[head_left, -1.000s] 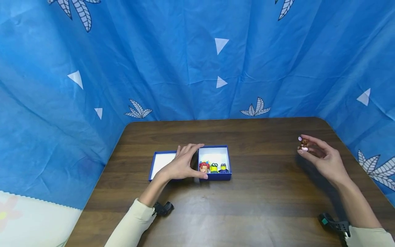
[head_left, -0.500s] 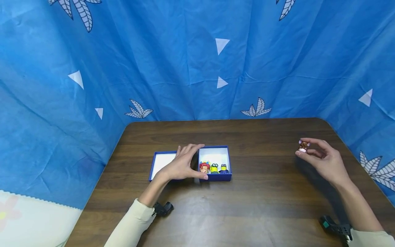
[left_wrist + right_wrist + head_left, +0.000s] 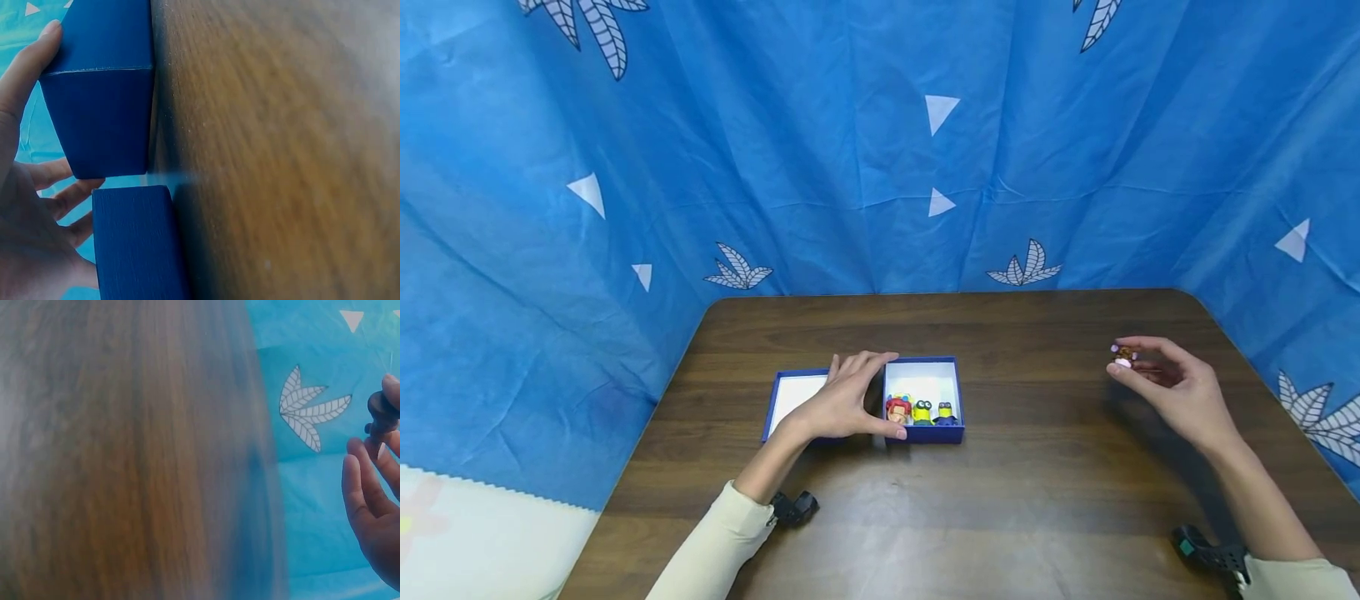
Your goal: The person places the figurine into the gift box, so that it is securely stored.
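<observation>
In the head view my left hand [image 3: 844, 407] spans the left side of a blue box [image 3: 934, 435] with a white inside, its thumb on the near wall and index finger at the far edge. Along the box's near side sit a red-haired figurine [image 3: 898, 409] and two yellow minion figurines [image 3: 922, 412]. Far to the right, my right hand [image 3: 1186, 398] pinches a small brown figurine [image 3: 1124, 357] with purplish ears and a white part, held above the table. In the right wrist view that figurine [image 3: 379, 414] looks dark and is partly cut off.
A shallow blue box lid [image 3: 792, 397], white inside, lies left of the box, partly under the left hand. The brown wooden table [image 3: 1022, 492] ends at a blue curtain [image 3: 850, 167] behind and at both sides.
My right hand has moved a little left and slightly lower in the head view, and the brown figurine in it has turned. The left hand and the box stay in place.
</observation>
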A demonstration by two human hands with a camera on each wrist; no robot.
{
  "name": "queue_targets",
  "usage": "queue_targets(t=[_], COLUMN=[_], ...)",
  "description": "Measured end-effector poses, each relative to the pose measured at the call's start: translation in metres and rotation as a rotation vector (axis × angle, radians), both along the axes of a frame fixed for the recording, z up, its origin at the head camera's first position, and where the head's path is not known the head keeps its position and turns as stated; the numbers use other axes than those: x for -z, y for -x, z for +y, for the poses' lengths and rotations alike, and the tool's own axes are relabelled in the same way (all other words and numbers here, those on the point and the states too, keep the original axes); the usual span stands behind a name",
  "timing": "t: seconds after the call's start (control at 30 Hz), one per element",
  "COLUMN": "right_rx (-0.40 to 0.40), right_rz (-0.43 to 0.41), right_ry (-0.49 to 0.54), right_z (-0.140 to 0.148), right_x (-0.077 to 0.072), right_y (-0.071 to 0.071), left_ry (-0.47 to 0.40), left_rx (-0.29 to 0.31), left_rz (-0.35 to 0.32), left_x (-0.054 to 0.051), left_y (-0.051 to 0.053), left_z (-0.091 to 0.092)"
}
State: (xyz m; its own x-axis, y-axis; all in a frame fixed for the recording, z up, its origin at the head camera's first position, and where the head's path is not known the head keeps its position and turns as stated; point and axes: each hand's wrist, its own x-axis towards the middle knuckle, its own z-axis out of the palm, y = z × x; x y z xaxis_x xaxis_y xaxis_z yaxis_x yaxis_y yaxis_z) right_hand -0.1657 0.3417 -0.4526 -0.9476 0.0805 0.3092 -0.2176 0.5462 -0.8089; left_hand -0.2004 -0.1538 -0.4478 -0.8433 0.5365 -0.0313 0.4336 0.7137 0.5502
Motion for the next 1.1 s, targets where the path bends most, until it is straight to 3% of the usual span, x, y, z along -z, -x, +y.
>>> queue_targets(t=[0.23,0.7,1.1], right_rx=[-0.023,-0.115,-0.199], right_rz=[0.068,0.061,0.031], right_ry=[0.052,0.052,0.007], right_z=[-0.011,-0.034,-0.060], right_x=[-0.001,0.003,0.006], right_y=[0.007,0.014,0.023], left_ry=[0.021,0.028,0.033], left_rx=[-0.002,-0.004,-0.012], left_rz=[0.017,0.026,-0.020], left_x=[0.000,-0.003,-0.006], left_y=[0.001,0.003,0.003], left_z=[0.001,0.003,0.005])
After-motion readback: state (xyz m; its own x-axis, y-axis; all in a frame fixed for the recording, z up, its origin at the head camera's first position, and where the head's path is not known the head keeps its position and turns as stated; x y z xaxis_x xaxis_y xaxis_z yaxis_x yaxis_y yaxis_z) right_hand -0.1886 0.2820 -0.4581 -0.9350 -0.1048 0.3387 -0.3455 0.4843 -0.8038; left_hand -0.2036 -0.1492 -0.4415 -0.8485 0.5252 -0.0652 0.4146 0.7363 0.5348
